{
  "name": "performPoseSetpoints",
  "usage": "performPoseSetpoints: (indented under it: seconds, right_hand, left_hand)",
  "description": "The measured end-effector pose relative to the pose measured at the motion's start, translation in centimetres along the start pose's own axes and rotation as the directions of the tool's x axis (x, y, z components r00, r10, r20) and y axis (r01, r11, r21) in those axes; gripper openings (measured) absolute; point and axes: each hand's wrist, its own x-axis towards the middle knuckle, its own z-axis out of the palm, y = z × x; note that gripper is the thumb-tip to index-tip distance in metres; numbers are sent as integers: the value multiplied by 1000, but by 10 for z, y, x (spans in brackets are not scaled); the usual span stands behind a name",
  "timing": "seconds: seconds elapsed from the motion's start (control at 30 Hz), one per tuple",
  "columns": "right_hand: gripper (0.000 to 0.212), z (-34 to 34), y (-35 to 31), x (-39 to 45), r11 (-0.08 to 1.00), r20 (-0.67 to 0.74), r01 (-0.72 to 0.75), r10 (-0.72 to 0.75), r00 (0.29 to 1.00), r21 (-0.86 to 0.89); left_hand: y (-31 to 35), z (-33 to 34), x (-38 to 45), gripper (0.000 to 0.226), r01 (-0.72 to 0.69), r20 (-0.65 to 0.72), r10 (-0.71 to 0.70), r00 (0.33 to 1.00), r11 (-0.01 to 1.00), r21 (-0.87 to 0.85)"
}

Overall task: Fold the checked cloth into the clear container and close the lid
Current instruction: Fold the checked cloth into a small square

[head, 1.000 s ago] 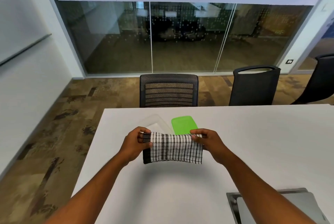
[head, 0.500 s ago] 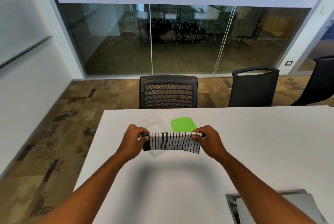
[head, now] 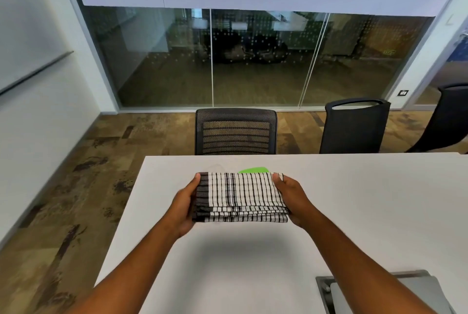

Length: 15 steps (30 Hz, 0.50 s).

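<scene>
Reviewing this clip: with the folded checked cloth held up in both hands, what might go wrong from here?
1. The checked cloth is a loose stack gripped only at its ends by the left hand and right hand; layers may slip and unfold.
2. The cloth hides most of the clear container, so lowering is half blind.
3. A bulky fold may keep the green lid from closing.

Both hands (head: 238, 202) level, fingers curled, gripping
</scene>
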Motion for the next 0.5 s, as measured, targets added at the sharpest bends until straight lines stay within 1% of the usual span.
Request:
performPoseSetpoints:
  seconds: [0.03, 0.07, 0.1, 0.17, 0.23, 0.3, 0.4, 0.43, 0.5]
  right_hand:
    - [34, 0, 2, 0, 997, 17, -58, 58, 998, 60]
    - [33, -1, 5, 0, 986, 45, -128, 124, 991, 107]
    - [34, -3, 8, -2, 968, 83, -204, 194, 978, 145]
    - [37, -7, 15, -5, 930, 171, -311, 280, 945, 196]
    - [43, -11, 20, -7, 905, 227, -354, 303, 926, 237]
    - [46, -14, 25, -8, 885, 262, -374, 305, 916, 277]
    - [43, -15, 35, -11, 846, 320, -407, 302, 898, 344]
    - [42, -14, 38, -11, 838, 341, -425, 310, 887, 344]
    - [37, -10, 44, -12, 826, 327, -468, 368, 870, 314]
  left_hand:
    - [-5, -1, -3, 48, 77, 71, -73, 995, 996, -43]
    - [-10, -4, -4, 47, 125, 114, -118, 986, 990, -59]
    - [-14, -6, -4, 43, 152, 124, -144, 982, 987, -53]
    - [-21, -9, -1, 38, 158, 79, -156, 985, 987, -18]
    - [-25, -12, 3, 36, 151, 43, -150, 988, 989, -10]
    - [-27, -16, 5, 37, 171, 39, -170, 985, 984, -40]
    - [-27, -21, 6, 40, 241, 36, -239, 970, 966, -94]
    - [-28, -22, 6, 40, 258, 42, -255, 966, 960, -107]
    - [-30, -23, 4, 38, 261, 54, -256, 965, 959, -111]
